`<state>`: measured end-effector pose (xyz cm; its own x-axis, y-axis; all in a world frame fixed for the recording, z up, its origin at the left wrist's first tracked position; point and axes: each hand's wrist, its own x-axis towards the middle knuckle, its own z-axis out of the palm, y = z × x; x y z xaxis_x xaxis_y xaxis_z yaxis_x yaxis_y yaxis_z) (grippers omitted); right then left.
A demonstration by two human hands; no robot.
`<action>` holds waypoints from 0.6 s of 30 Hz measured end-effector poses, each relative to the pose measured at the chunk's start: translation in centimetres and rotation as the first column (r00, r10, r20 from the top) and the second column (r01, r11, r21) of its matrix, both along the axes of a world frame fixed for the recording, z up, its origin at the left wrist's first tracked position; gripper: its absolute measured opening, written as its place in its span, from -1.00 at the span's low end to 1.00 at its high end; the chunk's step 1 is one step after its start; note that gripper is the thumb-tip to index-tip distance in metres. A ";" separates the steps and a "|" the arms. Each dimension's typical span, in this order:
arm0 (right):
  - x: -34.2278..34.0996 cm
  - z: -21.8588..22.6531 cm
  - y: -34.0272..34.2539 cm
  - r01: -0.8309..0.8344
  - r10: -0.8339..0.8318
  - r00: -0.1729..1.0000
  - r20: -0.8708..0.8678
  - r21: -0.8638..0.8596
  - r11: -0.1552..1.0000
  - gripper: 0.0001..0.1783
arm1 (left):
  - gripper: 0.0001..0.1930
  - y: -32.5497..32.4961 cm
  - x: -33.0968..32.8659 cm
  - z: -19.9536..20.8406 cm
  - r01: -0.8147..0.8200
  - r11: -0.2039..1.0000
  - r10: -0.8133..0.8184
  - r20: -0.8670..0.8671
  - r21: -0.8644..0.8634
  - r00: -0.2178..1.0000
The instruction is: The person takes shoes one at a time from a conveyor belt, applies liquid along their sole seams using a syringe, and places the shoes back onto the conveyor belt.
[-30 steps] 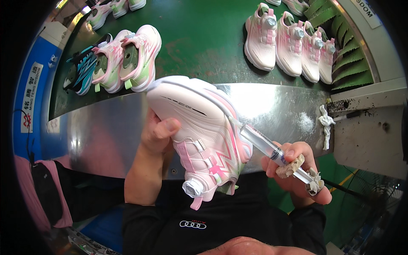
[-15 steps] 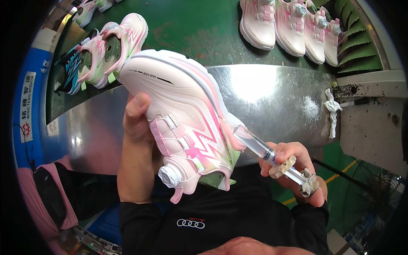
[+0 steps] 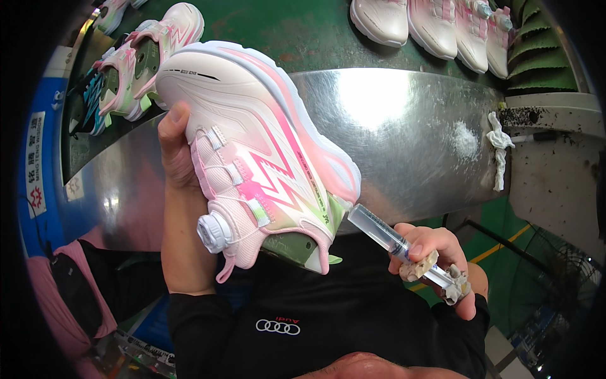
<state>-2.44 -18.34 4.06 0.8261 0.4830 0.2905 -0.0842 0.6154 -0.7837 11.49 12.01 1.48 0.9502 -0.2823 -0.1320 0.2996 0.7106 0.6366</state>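
Observation:
My left hand [image 3: 178, 142] grips a pink and white sneaker [image 3: 252, 145] by its tongue side, with the thumb on the upper and the other fingers mostly hidden behind it. The sneaker's toe points away to the upper left, and its white lacing dial [image 3: 214, 232] faces left. In my right hand [image 3: 435, 249] is a clear syringe [image 3: 379, 232], its flange and plunger end wrapped in dirty, pale material. The syringe tip is at the heel, close to the edge where sole and upper meet; whether it touches cannot be told.
More sneakers [image 3: 382, 22] stand in a row at the far right, beside green flaps [image 3: 543, 57]. Others [image 3: 148, 60] stand at the far left. A metal plate [image 3: 404, 170] covers the near bench, with white powder [image 3: 465, 142] and a twisted white rag [image 3: 500, 148] at its right.
The sneaker has shifted left and turned, showing more of its side and heel. The syringe tip now sits at the heel's lower edge instead of along the sole. The whole view has shifted slightly.

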 end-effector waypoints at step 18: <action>-1.1 -2.3 -1.2 0.115 -0.099 0.987 0.127 -0.126 0.985 0.04 | -0.43 -0.4 0.6 -0.3 -0.036 0.999 0.037 -0.101 0.021 0.994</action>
